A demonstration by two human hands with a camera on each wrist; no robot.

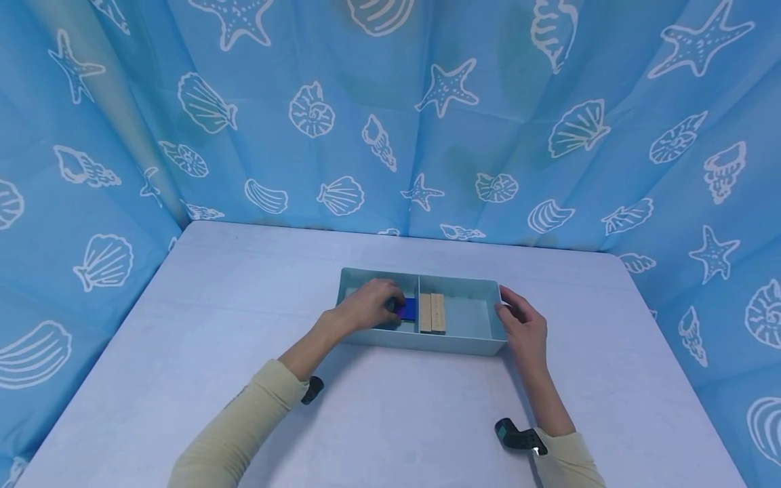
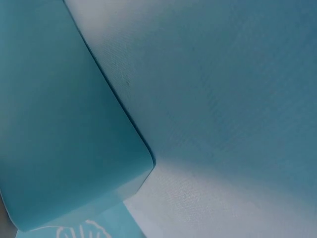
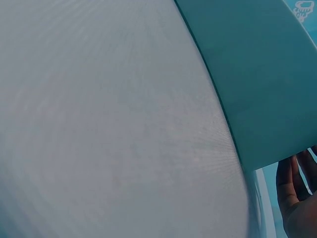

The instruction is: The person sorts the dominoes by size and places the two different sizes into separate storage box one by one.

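Pale teal plastic tray [image 1: 427, 342] with two compartments sits on the white table [image 1: 244, 305], roughly mid-table, a bit toward the far edge, long side parallel to the near edge. The person's left hand [image 1: 366, 305] reaches over the tray's near wall into the left compartment. Fingers curled down onto a dark blue flat rectangular block [image 1: 407, 309]; the block lies at the right end of that compartment, against the divider, and sticks out from under the fingertips on their right side. Looks like a grip on the block's left end, thumb hidden, so the exact pinch can't be made out.

Two pale wooden rectangular blocks [image 1: 432, 312] lie flat side by side in the right compartment, just past the divider, touching each other. No hand touches them.

Right hand [image 1: 523, 329] is at the tray's right short end, near corner. Fingers loosely bent, thumb and fingertips against the outer wall and rim, steadying it rather than wrapping round it. In the right wrist view fingers [image 3: 292, 191] show at the bottom right next to the teal wall, table surface filling the rest.

Left wrist view shows only the tray's outer wall [image 2: 64, 148] and corner on the table, no fingers.

Both forearms in cream long sleeves [image 1: 244, 420], black wrist-worn cameras [image 1: 518, 436] strapped on. Blue curtain with white shell and starfish print [image 1: 427, 122] hangs behind and to both sides of the table.
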